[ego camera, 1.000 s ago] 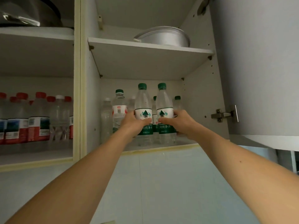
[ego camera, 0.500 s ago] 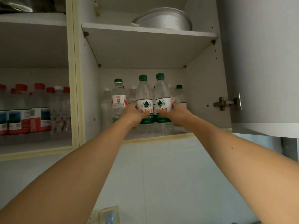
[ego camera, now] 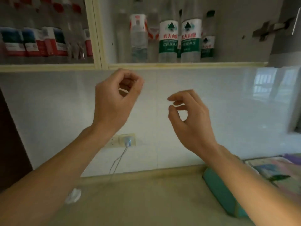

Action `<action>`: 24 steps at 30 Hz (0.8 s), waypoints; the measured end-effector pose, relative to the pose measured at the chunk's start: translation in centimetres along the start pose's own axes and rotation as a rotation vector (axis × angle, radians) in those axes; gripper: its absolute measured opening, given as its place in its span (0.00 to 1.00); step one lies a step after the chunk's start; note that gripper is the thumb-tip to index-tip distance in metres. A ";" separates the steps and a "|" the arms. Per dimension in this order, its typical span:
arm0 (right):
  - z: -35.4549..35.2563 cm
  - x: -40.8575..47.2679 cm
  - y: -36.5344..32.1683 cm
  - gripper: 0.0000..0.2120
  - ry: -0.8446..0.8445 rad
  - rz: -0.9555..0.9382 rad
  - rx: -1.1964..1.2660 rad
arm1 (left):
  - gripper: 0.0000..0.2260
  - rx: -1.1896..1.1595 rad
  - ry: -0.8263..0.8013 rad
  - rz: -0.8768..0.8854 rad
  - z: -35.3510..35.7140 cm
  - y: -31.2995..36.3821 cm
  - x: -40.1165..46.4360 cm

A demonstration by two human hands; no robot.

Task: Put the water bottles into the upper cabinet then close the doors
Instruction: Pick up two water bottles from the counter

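Both hands, half a second ago wrapped round the two green-labelled bottles on the cabinet shelf, are now off them and lowered in front of the tiled wall, and the view has tipped down to take in the counter. Left hand point(ego camera: 116, 97): empty, fingers loosely curled, thumb near the fingertips. Right hand point(ego camera: 189, 115): empty, fingers relaxed and half bent. Two green-labelled bottles point(ego camera: 179, 40): upright, side by side and touching, at the front of the right compartment of the upper cabinet point(ego camera: 162, 64), just behind its yellowed front edge; more bottles stand behind and beside them, among them a red-and-white labelled bottle point(ego camera: 138, 36) to the left. Red-capped bottles point(ego camera: 34, 41): a row in the left compartment. Handling, judged: full, thin-walled plastic, moderately heavy, smooth and likely to give under a hard squeeze; best taken round the labelled middle, where the wrap offers grip. Cabinet door point(ego camera: 286, 31): open at right, hinge showing; the left door is not in view. Counter point(ego camera: 146, 196): holds a teal object point(ego camera: 223, 193), a white crumpled bit point(ego camera: 73, 195), and patterned packaging at far right, blurred. Wall socket point(ego camera: 121, 140): plug and thin cable hanging toward the counter. Obstructions, judged: none visible in the right door's swing; no loose bottles are visible on the counter
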State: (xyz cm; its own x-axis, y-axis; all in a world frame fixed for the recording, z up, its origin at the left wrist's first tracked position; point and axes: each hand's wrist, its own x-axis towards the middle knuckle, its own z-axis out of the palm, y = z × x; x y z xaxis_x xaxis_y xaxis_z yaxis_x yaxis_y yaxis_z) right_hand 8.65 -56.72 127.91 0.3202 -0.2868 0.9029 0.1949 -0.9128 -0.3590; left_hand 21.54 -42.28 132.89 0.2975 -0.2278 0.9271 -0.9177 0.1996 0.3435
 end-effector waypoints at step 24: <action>17.4 -37.4 3.9 0.24 -0.996 1.287 0.093 | 0.16 0.435 -0.865 -1.202 -6.6 -16.6 -43.1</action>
State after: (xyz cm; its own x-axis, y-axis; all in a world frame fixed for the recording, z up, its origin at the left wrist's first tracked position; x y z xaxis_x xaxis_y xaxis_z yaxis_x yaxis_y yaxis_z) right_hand 13.61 -44.49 88.65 0.7384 -0.4786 -0.4752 -0.6193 -0.2022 -0.7586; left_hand 25.69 -29.51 88.19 0.7952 -0.5401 -0.2755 -0.3051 -0.7491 0.5879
